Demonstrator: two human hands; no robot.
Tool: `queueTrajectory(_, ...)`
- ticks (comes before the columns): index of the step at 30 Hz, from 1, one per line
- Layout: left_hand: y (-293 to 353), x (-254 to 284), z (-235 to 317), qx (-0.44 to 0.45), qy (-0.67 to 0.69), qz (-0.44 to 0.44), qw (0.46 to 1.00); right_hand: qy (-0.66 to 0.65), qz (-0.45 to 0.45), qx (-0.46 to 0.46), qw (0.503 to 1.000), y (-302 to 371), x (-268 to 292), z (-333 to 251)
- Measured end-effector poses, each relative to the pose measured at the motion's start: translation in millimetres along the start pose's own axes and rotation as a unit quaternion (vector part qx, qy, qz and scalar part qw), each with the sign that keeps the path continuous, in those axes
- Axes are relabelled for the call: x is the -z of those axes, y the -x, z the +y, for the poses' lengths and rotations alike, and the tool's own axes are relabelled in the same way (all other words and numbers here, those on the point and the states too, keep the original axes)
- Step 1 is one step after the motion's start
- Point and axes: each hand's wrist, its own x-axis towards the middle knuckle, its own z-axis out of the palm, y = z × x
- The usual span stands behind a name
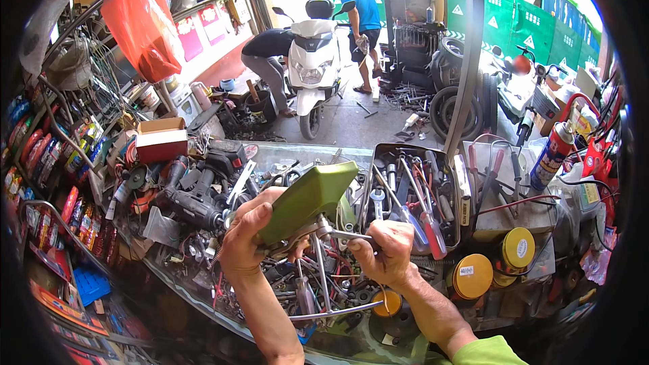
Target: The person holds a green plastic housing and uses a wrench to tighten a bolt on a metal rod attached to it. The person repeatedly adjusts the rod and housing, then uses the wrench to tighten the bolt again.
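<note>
My left hand (245, 240) is closed round the edge of a green mirror housing (307, 203), apparently a scooter's rear-view mirror, held tilted above the cluttered counter. A metal stem (320, 270) runs down from the joint on its underside. My right hand (387, 251) grips a small silver wrench (348, 234), whose far end meets that joint. Part of the wrench and some left fingers are hidden. Below the hands lie a clear-handled screwdriver (306, 296) and many loose small parts.
A tool tray (372, 260) with screwdrivers and wrenches stands right of the mirror. Yellow round tins (472, 277) and a spray can (552, 155) are farther right. On the left lies a black power drill (193, 206). Beyond the counter, two people are near a white scooter (313, 67).
</note>
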Motion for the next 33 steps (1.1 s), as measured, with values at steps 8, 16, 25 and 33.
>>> queueTrajectory(8,-0.7,6.4,-2.0,0.004,0.027,-0.032,0.999,0.001,0.033,0.043,0.999,1.8,-2.3,1.9)
queueTrajectory(16,-23.5,3.4,-17.6,0.037,0.179,0.067,0.981,-0.148,0.06,-0.129,0.979,-0.9,-3.1,-6.9)
queueTrajectory(25,-38.0,-15.4,-39.6,-0.062,0.305,0.091,0.946,-0.341,-0.005,-0.319,0.884,8.4,-9.4,-15.4)
queueTrajectory(33,-50.1,-44.6,-64.7,-0.113,0.214,0.157,0.957,-0.403,-0.029,-0.431,0.807,1.0,-8.6,-28.2)
